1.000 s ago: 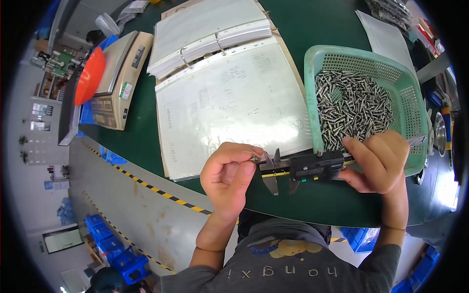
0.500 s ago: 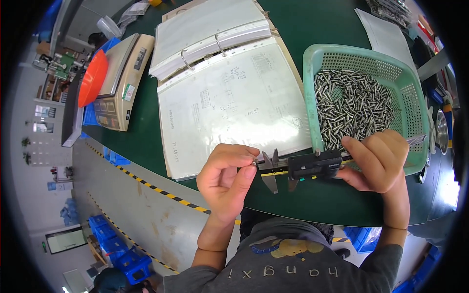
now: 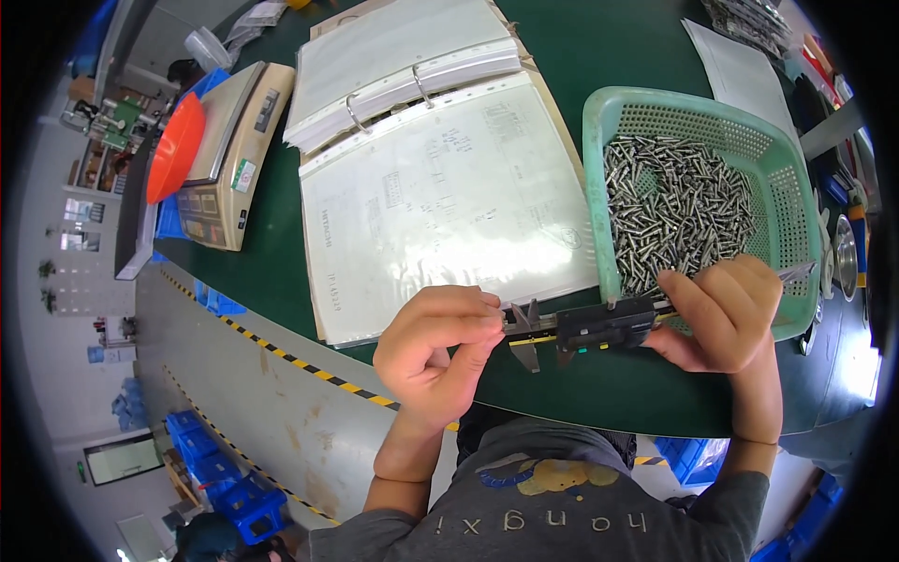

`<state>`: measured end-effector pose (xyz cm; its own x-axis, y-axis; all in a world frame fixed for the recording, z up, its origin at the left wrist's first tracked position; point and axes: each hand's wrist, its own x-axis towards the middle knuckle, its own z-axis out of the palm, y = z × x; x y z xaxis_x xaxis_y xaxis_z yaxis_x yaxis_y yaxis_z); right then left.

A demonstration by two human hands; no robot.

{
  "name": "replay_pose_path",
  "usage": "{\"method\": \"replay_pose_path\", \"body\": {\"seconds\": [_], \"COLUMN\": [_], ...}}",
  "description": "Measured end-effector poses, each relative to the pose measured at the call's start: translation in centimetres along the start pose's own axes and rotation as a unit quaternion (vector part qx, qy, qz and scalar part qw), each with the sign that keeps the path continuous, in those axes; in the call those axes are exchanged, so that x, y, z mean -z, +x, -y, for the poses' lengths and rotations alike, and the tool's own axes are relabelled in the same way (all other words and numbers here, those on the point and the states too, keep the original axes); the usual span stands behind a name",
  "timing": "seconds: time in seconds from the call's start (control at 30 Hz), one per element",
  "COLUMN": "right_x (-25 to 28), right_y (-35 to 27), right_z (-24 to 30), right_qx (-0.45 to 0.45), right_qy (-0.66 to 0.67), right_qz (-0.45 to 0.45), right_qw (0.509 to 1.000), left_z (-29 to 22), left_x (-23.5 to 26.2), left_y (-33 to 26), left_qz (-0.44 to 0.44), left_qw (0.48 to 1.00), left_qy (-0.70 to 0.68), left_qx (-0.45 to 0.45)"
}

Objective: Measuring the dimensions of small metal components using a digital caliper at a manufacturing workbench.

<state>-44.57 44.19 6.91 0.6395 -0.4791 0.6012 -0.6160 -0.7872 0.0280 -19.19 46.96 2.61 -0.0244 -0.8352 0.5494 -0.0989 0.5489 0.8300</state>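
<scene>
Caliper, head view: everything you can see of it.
The caliper has a black slider housing with small green and yellow buttons on its lower edge; its display is unreadable here. Beam and jaws look like metal, with a yellow line along the beam. The large lower jaws stand apart. It lies roughly crosswise, jaw end to the left, gripped at the right by the right hand. The left hand's fingertips are at the jaw end; contact is unclear.
</scene>
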Motion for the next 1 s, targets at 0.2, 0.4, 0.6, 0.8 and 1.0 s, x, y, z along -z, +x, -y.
{"method": "replay_pose_path", "body": {"seconds": [0.2, 0.4, 0.6, 0.8, 1.0], "right_x": [-0.14, -0.31, -0.28, -0.46, -0.07], "right_y": [-0.04, -0.15, -0.16, -0.13, -0.49], "right_z": [-0.11, -0.12, -0.21, -0.19, -0.56], "right_qx": [-0.01, -0.019, -0.026, -0.038, -0.064], "right_qy": [0.004, -0.004, -0.01, -0.014, -0.005], "right_qz": [-0.007, -0.007, 0.0, 0.001, 0.002], "right_qw": [1.0, 1.0, 1.0, 0.999, 0.998], "left_z": [-0.4, -0.09, -0.07, 0.13, 0.46], "left_x": [-0.16, -0.34, -0.43, -0.32, -0.93], "left_y": [0.06, -0.1, -0.1, -0.15, -0.34], "left_qz": [0.014, 0.026, 0.034, -0.003, -0.07], "left_qw": [1.0, 0.999, 0.999, 0.999, 0.989], "left_qy": [0.022, 0.017, 0.042, -0.013, -0.069], "left_qx": [0.008, 0.006, -0.006, 0.033, 0.112]}}
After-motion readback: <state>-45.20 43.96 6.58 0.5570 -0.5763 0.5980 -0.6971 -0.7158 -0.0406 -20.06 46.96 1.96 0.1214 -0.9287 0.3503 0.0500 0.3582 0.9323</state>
